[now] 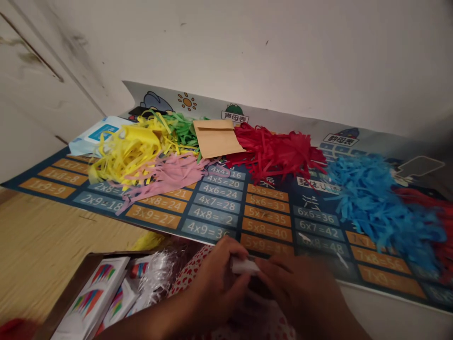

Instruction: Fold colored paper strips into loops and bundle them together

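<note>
Near the bottom middle, my left hand curls its thumb and fingers around a rolled white strip. My right hand pinches the other end of that strip, its outline smeared by motion. Pale, see-through material hangs below the fingers, and I cannot tell whether it is paper or plastic film. Just beyond both hands is the edge of a printed times-table mat. Under my hands shows cloth with a red heart print.
Fringed paper bunches lie along the mat: yellow, green, pink, red and blue. A tan envelope rests among them. At lower left, a box holds printed packets and silvery tinsel.
</note>
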`<state>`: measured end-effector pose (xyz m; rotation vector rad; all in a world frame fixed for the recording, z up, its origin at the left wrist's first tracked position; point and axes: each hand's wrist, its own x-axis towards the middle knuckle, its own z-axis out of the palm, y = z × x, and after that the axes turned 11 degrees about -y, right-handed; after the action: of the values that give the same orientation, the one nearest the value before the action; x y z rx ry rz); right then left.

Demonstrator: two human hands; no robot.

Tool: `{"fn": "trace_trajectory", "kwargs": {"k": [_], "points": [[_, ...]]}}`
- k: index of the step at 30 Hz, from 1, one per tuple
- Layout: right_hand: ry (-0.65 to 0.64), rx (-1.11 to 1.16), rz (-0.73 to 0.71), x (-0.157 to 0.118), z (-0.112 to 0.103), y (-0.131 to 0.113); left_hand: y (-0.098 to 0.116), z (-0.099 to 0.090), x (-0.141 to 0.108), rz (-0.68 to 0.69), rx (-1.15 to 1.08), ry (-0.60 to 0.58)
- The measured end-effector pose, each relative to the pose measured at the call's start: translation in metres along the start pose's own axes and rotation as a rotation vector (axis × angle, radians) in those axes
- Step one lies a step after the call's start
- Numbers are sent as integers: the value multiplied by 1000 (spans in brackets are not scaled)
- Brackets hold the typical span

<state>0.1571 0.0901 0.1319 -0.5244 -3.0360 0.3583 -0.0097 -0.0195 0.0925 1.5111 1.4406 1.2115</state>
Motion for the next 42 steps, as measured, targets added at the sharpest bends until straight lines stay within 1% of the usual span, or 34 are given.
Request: {"fn": "trace_trajectory", "kwargs": {"k": [4,6,9,12,16,18,19,21,22,24,25,27,30,31,33,35,37,39,41,42], "points": [[42,-120,-14,1,3,-5,-6,6,-1,21,-38,-30],[67,-160,2,1,4,-7,-9,10,-1,18,-67,-4],[56,-185,8,1,1,-8,-13,15,-3,-2,-107,64],[34,-178,29,3,-3,-10,-11,18,-4,-36,-115,94],[13,-146,66,8,-1,-15,-3,21,-3,-39,-18,147],[3,-129,48,9,1,-15,-5,21,-2,-6,76,181],[-3,-113,29,8,1,-14,-7,21,-1,28,146,166],[-47,-36,0,5,0,-8,-14,17,1,97,331,97],[-90,23,5,3,-2,-4,-17,13,4,128,443,53],[-172,136,70,-2,-6,3,-18,6,11,173,678,-22],[-197,167,107,-3,-8,5,-15,3,16,187,786,-55],[-180,166,166,-3,-11,7,-4,-2,27,207,968,-164],[-131,155,195,-1,-13,7,14,-4,39,227,1163,-408],[-128,192,187,-1,-13,7,17,-5,42,248,1214,-491],[-119,296,175,-3,-16,11,19,-7,46,296,1288,-584],[-88,377,198,-7,-19,14,20,-9,49,312,1330,-608],[-48,408,242,-10,-22,16,23,-7,54,301,1364,-641],[-33,462,245,-14,-23,15,29,-2,57,302,1384,-735],[14,608,255,-19,-17,12,33,3,59,295,1384,-788],[54,696,284,-22,-10,9,32,4,60,290,1383,-780]]}}
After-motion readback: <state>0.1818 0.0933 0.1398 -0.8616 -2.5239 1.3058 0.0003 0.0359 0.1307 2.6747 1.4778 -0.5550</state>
